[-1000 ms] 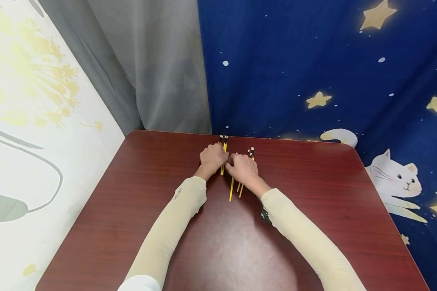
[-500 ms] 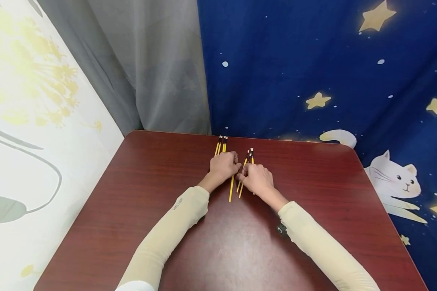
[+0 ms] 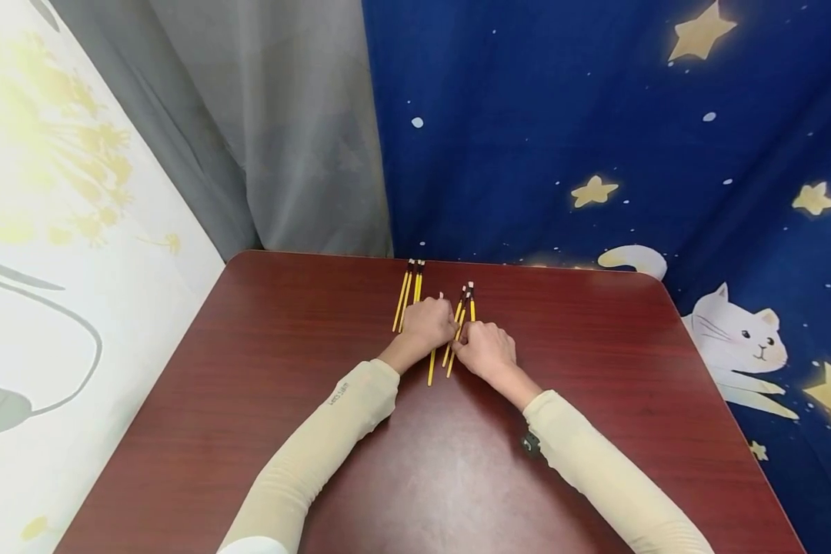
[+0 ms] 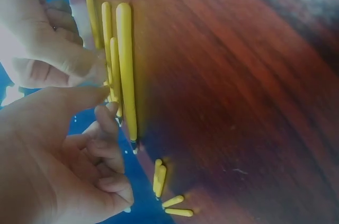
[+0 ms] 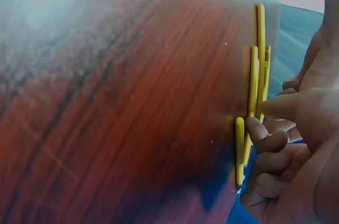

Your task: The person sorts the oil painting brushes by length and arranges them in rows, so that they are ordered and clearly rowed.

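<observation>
Slim yellow sticks with black collars and white tips, like paintbrushes, lie near the table's far edge. In the head view, my left hand lies over one yellow stick, fingers curled toward the sticks on its right. My right hand is close beside it, pinching at a yellow stick in the right-hand group. Both hands' fingertips meet the sticks in the left wrist view, beside a long stick. The right thumb and index finger pinch low on a stick in the right wrist view. Fingers partly hide which stick each holds.
Several more yellow sticks lie to the left of my left hand, near the far edge. The reddish-brown table extends toward me. A grey curtain and a blue star-patterned curtain hang behind it.
My left hand has moved right and slightly nearer, uncovering the left sticks. My right hand has moved right and nearer, then back left toward the left hand. The sticks stay nearly in place.
</observation>
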{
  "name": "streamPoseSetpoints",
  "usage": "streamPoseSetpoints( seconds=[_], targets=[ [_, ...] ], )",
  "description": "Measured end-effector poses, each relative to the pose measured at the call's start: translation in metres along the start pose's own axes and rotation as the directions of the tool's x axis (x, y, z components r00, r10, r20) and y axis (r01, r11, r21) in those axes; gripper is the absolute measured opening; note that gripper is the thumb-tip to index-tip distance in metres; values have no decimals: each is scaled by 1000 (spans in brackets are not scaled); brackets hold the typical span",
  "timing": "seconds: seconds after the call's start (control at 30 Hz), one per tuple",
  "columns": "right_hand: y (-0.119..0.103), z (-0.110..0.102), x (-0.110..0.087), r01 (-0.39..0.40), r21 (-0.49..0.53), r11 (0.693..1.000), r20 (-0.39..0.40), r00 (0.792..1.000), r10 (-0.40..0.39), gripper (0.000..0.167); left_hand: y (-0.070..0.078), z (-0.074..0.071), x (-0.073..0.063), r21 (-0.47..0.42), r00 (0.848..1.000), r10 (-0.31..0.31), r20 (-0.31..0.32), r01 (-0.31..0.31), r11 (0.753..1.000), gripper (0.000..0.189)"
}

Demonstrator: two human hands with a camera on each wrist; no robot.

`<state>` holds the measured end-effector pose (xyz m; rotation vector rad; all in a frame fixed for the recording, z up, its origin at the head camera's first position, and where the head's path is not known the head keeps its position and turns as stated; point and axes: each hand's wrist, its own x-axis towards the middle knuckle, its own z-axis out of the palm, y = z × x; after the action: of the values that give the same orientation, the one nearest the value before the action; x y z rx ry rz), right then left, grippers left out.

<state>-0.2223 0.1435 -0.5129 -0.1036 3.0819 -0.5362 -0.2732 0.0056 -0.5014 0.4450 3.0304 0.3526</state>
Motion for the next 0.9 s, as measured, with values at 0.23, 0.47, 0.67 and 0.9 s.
streamPoseSetpoints(
  seconds=[0.23, 0.47, 0.67, 0.9],
  targets=[
    [-7, -1, -3, 20, -32, 999, 30, 999, -19, 44, 4, 1, -2, 110, 999, -26, 31, 22, 994, 32],
    [-9, -1, -5, 6, -24, 1000, 39, 999, -6, 40, 11, 1, -4, 123, 998, -57, 41, 52, 991, 30],
    [-11, -2, -6, -27, -29, 999, 70, 997, 29, 34, 14, 4, -8, 135, 998, -53, 36, 48, 990, 25],
    [-13, -8, -1, -107, 1, 994, 124, 987, 107, 30, 19, 3, -6, 164, 999, -46, 17, 43, 986, 21]
  ],
)
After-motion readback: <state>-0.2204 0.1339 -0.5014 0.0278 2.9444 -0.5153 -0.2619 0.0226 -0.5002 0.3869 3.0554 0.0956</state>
